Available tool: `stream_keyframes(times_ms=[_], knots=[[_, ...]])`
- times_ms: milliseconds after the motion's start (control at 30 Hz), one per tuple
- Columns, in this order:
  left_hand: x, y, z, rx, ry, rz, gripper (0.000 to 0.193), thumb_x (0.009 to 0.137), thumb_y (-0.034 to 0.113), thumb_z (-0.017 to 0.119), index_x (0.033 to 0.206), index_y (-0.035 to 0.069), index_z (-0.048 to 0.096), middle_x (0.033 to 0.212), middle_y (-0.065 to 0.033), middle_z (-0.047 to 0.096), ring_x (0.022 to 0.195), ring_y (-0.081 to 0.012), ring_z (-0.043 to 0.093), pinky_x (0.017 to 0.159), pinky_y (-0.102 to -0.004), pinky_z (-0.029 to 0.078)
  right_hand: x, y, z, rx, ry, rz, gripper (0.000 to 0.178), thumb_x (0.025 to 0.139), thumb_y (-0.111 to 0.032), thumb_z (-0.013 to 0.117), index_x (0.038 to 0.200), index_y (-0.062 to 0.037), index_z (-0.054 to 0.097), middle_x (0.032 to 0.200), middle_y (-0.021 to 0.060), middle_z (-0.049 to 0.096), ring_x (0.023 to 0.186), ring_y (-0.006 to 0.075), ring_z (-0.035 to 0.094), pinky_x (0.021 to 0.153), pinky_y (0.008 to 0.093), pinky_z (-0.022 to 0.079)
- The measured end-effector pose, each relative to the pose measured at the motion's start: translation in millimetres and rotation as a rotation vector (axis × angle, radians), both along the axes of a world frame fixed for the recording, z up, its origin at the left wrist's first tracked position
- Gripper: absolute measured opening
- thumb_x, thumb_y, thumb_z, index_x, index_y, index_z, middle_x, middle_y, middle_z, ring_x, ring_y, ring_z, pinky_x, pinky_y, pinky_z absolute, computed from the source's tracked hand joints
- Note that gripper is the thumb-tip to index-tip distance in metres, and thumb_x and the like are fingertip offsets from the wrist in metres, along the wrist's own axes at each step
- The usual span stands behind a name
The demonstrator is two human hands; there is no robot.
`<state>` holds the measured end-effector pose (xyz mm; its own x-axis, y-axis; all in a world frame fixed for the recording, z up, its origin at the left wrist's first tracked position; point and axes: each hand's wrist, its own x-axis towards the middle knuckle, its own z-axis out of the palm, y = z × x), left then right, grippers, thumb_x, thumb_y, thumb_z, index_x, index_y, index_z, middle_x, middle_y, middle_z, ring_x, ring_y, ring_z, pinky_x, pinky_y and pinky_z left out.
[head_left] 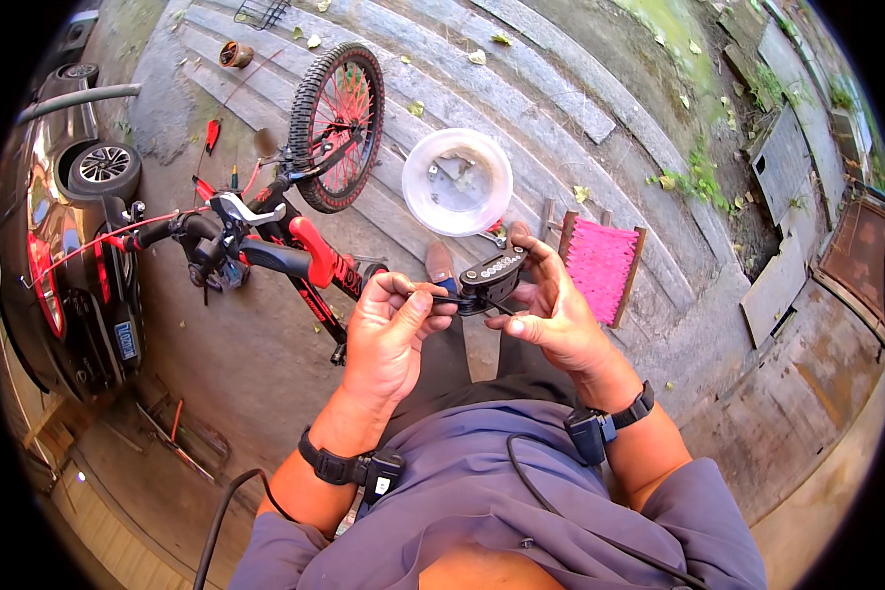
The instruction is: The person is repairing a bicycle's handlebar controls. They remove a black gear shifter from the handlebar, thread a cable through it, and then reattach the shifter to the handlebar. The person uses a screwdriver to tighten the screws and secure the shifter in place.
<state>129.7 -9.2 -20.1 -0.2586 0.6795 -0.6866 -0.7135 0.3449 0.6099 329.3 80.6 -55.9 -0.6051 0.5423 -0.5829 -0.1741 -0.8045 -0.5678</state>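
In front of my body I hold a black folding multi-tool between both hands. A row of small round marks shows along its upper side. My right hand grips its body, fingers behind and thumb at the lower edge. With thumb and fingertips, my left hand pinches a thin dark piece that sticks out at the tool's left end. Left of my hands, a black and red bicycle lies tipped, with its red-spoked wheel raised and its handlebar toward the car.
A whitish plastic tub stands ahead on the paving strips, beside a low stool with pink webbing. A dark car is at far left. A rusty can and a red-handled tool lie farther off.
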Motion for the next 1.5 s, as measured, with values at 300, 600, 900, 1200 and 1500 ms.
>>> stream_keyframes(times_ms=[300, 600, 900, 1200, 1500], knots=[[1, -4, 3, 0.032, -0.011, -0.018, 0.012, 0.099, 0.005, 0.062, 0.107, 0.011, 0.055, 0.102, -0.0122, 0.071, 0.087, -0.0231, 0.073, 0.076, -0.0328, 0.061, 19, 19, -13, 0.163, 0.021, 0.250, 0.089, 0.070, -0.029, 0.094, 0.139, -0.0055, 0.043, 0.134, 0.0071, 0.047, 0.119, 0.0170, 0.054, 0.090, 0.0319, 0.053], [-28, -8, -12, 0.080, -0.109, -0.054, 0.012, 0.099, 0.005, 0.063, 0.105, 0.013, 0.056, 0.106, -0.0114, 0.071, 0.095, -0.0235, 0.072, 0.079, -0.0326, 0.060, -22, 23, -13, 0.008, -0.032, 0.326, 0.041, 0.091, -0.020, 0.076, 0.123, -0.0021, 0.057, 0.112, 0.0032, 0.064, 0.099, 0.0115, 0.060, 0.082, 0.0287, 0.052], [-55, -10, -24, -0.012, -0.182, 0.101, 0.006, 0.099, 0.006, 0.064, 0.100, 0.011, 0.060, 0.112, -0.0121, 0.070, 0.102, -0.0258, 0.071, 0.084, -0.0345, 0.060, -65, 18, -34, 0.017, 0.001, 0.342, 0.067, 0.091, -0.025, 0.074, 0.148, -0.0073, 0.042, 0.124, 0.0087, 0.061, 0.097, 0.0170, 0.066, 0.073, 0.0295, 0.058], [-54, -2, -23, -0.037, -0.063, 0.200, 0.019, 0.093, -0.002, 0.068, 0.107, 0.007, 0.059, 0.119, -0.0154, 0.065, 0.108, -0.0280, 0.069, 0.090, -0.0366, 0.058, -101, 34, -69, 0.243, -0.062, 0.563, 0.049, 0.095, -0.030, 0.071, 0.132, -0.0036, 0.054, 0.120, 0.0047, 0.061, 0.113, 0.0141, 0.056, 0.100, 0.0329, 0.046], [-97, -14, 25, -0.158, -0.003, 0.076, 0.066, 0.075, 0.022, 0.090, 0.126, -0.001, 0.054, 0.120, -0.0127, 0.060, 0.099, -0.0227, 0.063, 0.082, -0.0344, 0.052, -112, 52, -88, 0.013, 0.060, 0.596, 0.058, 0.099, -0.056, 0.055, 0.128, -0.0051, 0.054, 0.115, 0.0041, 0.061, 0.100, 0.0129, 0.055, 0.087, 0.0303, 0.046]])
